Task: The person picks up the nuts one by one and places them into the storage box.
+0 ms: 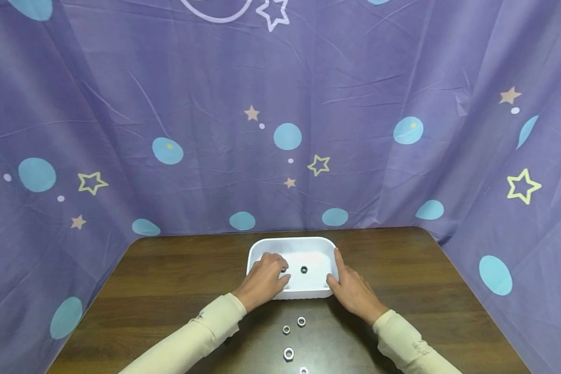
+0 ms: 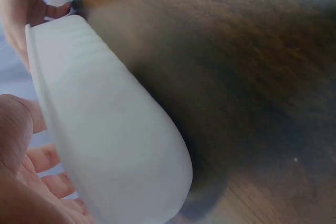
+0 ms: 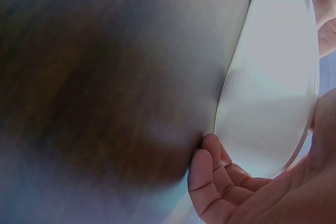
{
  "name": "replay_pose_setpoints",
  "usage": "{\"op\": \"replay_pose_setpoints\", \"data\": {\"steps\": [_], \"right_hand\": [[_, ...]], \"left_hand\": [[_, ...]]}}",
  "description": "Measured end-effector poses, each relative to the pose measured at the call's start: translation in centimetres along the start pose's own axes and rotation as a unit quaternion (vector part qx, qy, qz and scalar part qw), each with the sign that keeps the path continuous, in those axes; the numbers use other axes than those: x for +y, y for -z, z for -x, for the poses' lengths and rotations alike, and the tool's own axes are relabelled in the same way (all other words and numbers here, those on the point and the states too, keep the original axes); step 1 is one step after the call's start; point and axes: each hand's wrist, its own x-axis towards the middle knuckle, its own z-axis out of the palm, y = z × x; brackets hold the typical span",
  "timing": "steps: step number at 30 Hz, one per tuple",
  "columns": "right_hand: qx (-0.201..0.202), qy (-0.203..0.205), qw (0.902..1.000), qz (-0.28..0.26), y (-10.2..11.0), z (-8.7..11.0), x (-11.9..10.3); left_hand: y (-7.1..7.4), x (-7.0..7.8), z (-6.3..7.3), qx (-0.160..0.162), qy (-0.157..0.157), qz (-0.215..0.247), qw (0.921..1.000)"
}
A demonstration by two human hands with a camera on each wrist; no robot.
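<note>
A white tray (image 1: 304, 294) stands on the wooden table in the head view. Two dark nuts lie inside it: one nut (image 1: 304, 269) near the middle, another nut (image 1: 283, 269) partly hidden by my left fingers. My left hand (image 1: 264, 278) reaches over the tray's left front rim, its thumb and fingers spread apart around that second nut. With my right hand (image 1: 352, 291) I grip the tray's right end, thumb over the rim and fingers (image 3: 202, 171) curled against the outer wall. In the left wrist view the tray's outer side hides part of my left fingers.
In front of the tray, several silver nuts lie in a loose line toward me, among them a nut (image 1: 301, 321), a smaller-looking nut (image 1: 286, 329) and a larger nut (image 1: 288, 354). A purple patterned curtain (image 1: 215, 197) hangs behind and beside the table (image 1: 177, 291).
</note>
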Motion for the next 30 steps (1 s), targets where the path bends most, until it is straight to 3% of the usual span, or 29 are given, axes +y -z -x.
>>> {"op": "replay_pose_setpoints", "data": {"steps": [7, 17, 30], "right_hand": [[0.001, 0.003, 1.0, -0.002, 0.2, 0.1, -0.1], [0.004, 0.006, 1.0, -0.001, 0.0, -0.1, -0.1], [0.006, 0.008, 0.9999, -0.004, 0.0, -0.1, 0.0]], "left_hand": [[1.1, -0.3, 0.7, 0.018, 0.031, 0.043, 0.9985], [2.8, 0.2, 1.8, 0.039, 0.06, 0.028, 0.997], [2.9, -1.0, 3.0, 0.073, 0.107, 0.037, 0.9909]]}}
